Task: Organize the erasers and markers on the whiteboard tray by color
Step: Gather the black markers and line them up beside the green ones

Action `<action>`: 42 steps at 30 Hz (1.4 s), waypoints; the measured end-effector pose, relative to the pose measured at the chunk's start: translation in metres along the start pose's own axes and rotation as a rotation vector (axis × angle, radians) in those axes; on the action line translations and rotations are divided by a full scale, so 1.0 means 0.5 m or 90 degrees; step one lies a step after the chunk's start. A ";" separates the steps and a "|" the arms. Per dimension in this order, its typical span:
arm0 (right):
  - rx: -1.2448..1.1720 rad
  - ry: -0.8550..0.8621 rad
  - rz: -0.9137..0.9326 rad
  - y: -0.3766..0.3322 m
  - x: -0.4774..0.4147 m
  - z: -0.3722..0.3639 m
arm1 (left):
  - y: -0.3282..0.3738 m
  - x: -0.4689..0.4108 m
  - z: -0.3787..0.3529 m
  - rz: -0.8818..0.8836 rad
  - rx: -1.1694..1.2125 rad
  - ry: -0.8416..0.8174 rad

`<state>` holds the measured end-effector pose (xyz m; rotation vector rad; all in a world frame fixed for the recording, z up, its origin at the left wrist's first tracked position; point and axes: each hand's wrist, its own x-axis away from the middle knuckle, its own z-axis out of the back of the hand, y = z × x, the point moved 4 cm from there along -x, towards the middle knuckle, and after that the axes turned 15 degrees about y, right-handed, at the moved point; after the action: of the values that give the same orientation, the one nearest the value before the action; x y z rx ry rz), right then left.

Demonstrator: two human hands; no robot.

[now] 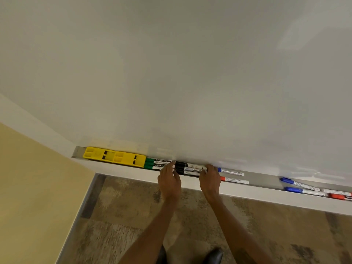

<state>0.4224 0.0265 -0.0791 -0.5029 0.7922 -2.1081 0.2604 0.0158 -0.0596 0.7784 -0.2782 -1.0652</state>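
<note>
Two yellow erasers (pixel 114 156) lie end to end at the left end of the whiteboard tray (pixel 266 181). Right of them lie green-capped markers (pixel 155 163), then a bundle of black-capped markers (pixel 187 168). My left hand (pixel 169 181) presses on the cap end of the black bundle and my right hand (pixel 210 180) on its other end, fingers curled over the markers. Further right lie a blue marker (pixel 231 171) and a red marker (pixel 235 180), then two more blue markers (pixel 301 187) and red markers (pixel 338 195) near the right edge.
The white board (pixel 190 73) fills the upper view. A yellow wall (pixel 28 187) stands at the left. Below the tray is mottled brown floor (pixel 133 216), with my dark shoes (pixel 214 255) at the bottom.
</note>
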 end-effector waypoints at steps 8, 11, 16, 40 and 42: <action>0.006 -0.004 0.025 0.002 -0.002 0.000 | -0.045 -0.008 -0.026 -0.218 -0.308 -0.218; 0.002 0.001 0.057 0.002 0.005 0.002 | -0.053 -0.002 -0.028 -0.231 -0.330 -0.245; 0.004 0.024 0.098 -0.001 0.014 0.008 | -0.053 0.001 -0.030 -0.247 -0.332 -0.268; -0.039 0.021 0.023 0.010 0.014 -0.007 | -0.087 -0.009 -0.038 -0.208 -0.361 -0.287; -0.041 0.008 0.011 0.011 0.013 -0.007 | -0.084 -0.012 -0.039 -0.208 -0.368 -0.286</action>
<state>0.4197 0.0199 -0.0850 -0.5158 0.8701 -2.0766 0.2400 0.0188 -0.1016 0.0541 -0.2067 -1.5363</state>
